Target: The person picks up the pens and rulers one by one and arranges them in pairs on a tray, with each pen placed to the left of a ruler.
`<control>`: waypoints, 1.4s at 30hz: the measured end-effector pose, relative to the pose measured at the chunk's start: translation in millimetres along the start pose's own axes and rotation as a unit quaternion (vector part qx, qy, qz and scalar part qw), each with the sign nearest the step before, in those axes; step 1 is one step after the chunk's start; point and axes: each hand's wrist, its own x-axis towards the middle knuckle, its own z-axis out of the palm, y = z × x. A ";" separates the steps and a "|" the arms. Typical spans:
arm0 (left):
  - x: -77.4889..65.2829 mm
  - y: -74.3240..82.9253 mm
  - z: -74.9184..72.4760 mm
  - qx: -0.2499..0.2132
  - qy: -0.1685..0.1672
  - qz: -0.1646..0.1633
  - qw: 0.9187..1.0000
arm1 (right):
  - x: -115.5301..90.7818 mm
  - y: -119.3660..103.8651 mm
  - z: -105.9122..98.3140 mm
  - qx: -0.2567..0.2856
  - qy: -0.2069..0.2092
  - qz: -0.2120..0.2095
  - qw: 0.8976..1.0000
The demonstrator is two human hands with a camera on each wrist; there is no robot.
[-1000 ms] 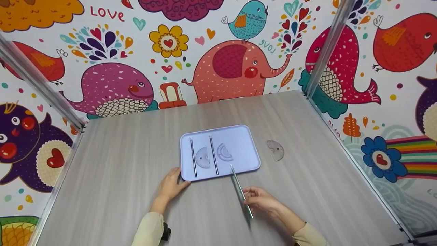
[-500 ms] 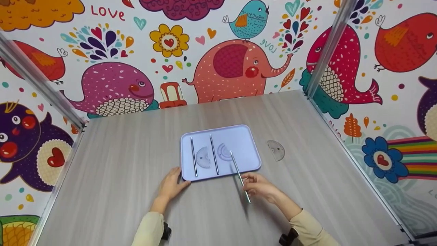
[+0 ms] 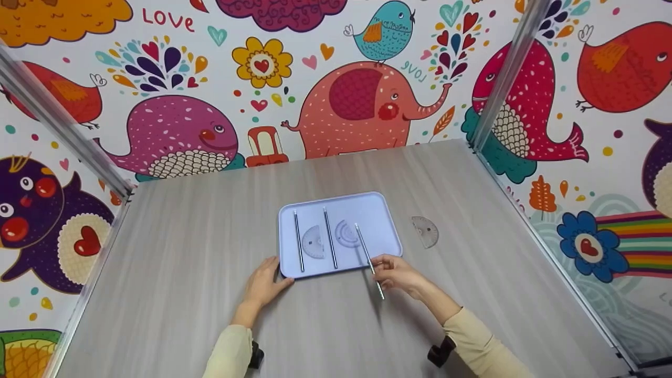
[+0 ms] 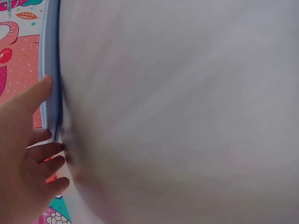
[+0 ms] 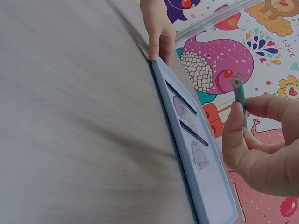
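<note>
My right hand (image 3: 397,273) pinches a green pencil (image 5: 240,93) between thumb and fingers, above the near edge of the light blue tray (image 3: 375,210). The pencil slants, its far tip over the tray and its near end out over the table. My left hand (image 3: 262,283) rests against the tray's near left corner, thumb at the near rim and the other fingers by the left side. Inside the tray lie a dark pencil (image 3: 298,241), a clear protractor (image 3: 314,242), a second dark pencil (image 3: 329,239) and another clear protractor (image 3: 346,234), side by side.
A third clear protractor (image 3: 425,232) lies on the wood-grain table (image 3: 205,226), right of the tray. Walls with cartoon animals (image 3: 357,115) stand behind and at both sides, with metal posts (image 3: 506,73) at the corners.
My right hand has moved away from me, toward the tray, carrying the green pencil, whose far tip now reaches over the tray. The left hand and the tray have stayed put.
</note>
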 end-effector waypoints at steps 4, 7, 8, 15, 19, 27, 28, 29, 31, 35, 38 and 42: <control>-0.1 0.3 0.2 -0.001 0.003 0.002 1.000 | 6.3 -1.2 -3.8 -0.006 0.006 -0.001 1.000; 0.0 -0.1 0.7 0.000 0.005 0.006 1.000 | 12.0 -1.4 -5.7 -0.007 0.012 -0.004 1.000; 0.1 -0.3 0.9 0.000 0.006 0.005 1.000 | 13.9 -1.4 -6.6 -0.008 0.013 -0.006 1.000; 1.0 -0.7 1.5 -0.002 0.005 0.003 1.000 | 22.9 -1.8 -10.0 -0.016 0.023 -0.007 1.000; 1.0 -0.5 0.4 0.000 0.005 0.004 1.000 | 26.9 -1.6 -11.8 -0.021 0.033 -0.003 0.999; 1.1 0.9 0.3 -0.003 -0.002 -0.005 1.000 | 39.4 -1.4 -14.1 -0.032 0.054 -0.008 0.998; 1.1 0.8 0.4 -0.003 -0.002 -0.006 1.000 | 41.0 -1.5 -14.4 -0.033 0.057 -0.009 0.998; 1.1 0.7 0.6 -0.003 -0.003 -0.006 1.000 | 42.7 -1.7 -14.7 -0.034 0.059 -0.010 0.998; 0.8 0.4 0.6 -0.001 -0.004 -0.006 1.000 | 46.3 -2.0 -15.3 -0.036 0.064 -0.010 0.997; -0.3 -0.4 0.4 -0.001 -0.007 -0.009 1.000 | 53.9 -2.7 -16.4 -0.039 0.079 0.000 0.996; -0.5 -0.7 0.2 -0.002 -0.006 -0.007 1.000 | 59.4 -2.9 -16.9 -0.044 0.092 0.005 0.995; -0.4 -1.3 0.1 -0.004 -0.004 -0.001 1.000 | 68.0 2.2 -18.7 -0.061 0.104 -0.008 0.993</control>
